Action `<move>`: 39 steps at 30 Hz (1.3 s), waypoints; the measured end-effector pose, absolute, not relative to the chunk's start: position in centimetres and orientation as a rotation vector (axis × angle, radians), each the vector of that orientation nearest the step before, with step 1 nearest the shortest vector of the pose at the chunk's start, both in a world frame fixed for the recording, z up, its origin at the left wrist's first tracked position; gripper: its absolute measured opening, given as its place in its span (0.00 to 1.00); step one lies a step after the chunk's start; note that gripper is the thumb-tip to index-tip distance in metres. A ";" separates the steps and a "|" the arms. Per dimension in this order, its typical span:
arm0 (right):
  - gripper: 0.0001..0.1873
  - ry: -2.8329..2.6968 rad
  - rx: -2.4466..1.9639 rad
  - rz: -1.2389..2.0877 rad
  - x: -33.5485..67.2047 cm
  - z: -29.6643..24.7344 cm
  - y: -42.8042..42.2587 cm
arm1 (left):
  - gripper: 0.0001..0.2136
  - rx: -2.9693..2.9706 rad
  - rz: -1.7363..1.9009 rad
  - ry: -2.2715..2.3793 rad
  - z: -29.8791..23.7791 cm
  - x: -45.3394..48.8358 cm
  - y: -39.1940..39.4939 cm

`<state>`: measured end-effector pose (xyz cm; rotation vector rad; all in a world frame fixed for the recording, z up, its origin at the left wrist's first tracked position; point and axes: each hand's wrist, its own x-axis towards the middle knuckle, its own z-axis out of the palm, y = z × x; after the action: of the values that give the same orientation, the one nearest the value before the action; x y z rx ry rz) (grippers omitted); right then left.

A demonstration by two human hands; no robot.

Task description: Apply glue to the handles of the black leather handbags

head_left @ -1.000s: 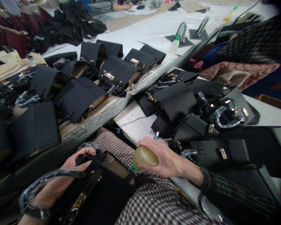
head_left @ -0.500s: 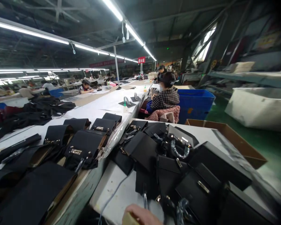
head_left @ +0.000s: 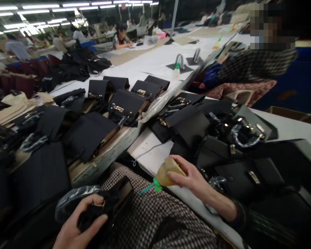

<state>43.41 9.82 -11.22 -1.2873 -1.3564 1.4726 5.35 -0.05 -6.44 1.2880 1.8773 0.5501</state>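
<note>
My right hand [head_left: 188, 174] is wrapped round a yellowish squeeze bottle [head_left: 168, 172] whose thin green nozzle points down and left over my checked lap. Lower left, my left hand [head_left: 80, 223] grips a black handbag [head_left: 119, 197] with a gold clasp by the thumb. The bag's brown inner side shows at its open end. A handle wrapped in clear plastic [head_left: 75, 200] sticks out to its left. Much of the bag is hidden behind my fingers and in the dark.
Black handbags with gold fittings [head_left: 126, 109] crowd the left table, and more black bags [head_left: 228, 173] cover the white table on the right. A co-worker in a checked top [head_left: 256, 65] sits beyond it. A green-tipped bottle [head_left: 176, 71] stands on the long white table.
The view has swung left and down. My right hand, earlier at the lower edge, now shows with the bottle over my lap. My left hand and the bag it holds have come into view.
</note>
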 end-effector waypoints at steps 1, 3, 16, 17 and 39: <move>0.28 -1.433 -1.303 1.407 43.3 -11.4 10.1 | 0.23 1.234 0.569 1.872 -6.1 5.7 -0.4; 0.26 -1.573 -1.316 1.290 42.6 -11.5 10.5 | 0.24 1.163 0.608 1.870 -5.8 6.4 -0.4; 0.25 -1.897 -1.206 1.045 36.8 -14.4 14.8 | 0.23 1.067 0.577 1.874 -4.0 6.2 -0.8; 0.25 -1.900 -1.192 1.047 36.7 -14.3 14.8 | 0.23 1.063 0.560 1.871 -3.8 5.8 -0.9; 0.29 -2.189 -1.037 1.156 38.4 -13.4 11.5 | 0.26 0.877 0.531 1.746 -3.3 6.9 -0.2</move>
<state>38.38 11.47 -13.36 -1.0375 -2.1890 1.1563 6.93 -0.21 -3.31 0.8770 1.7455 0.5307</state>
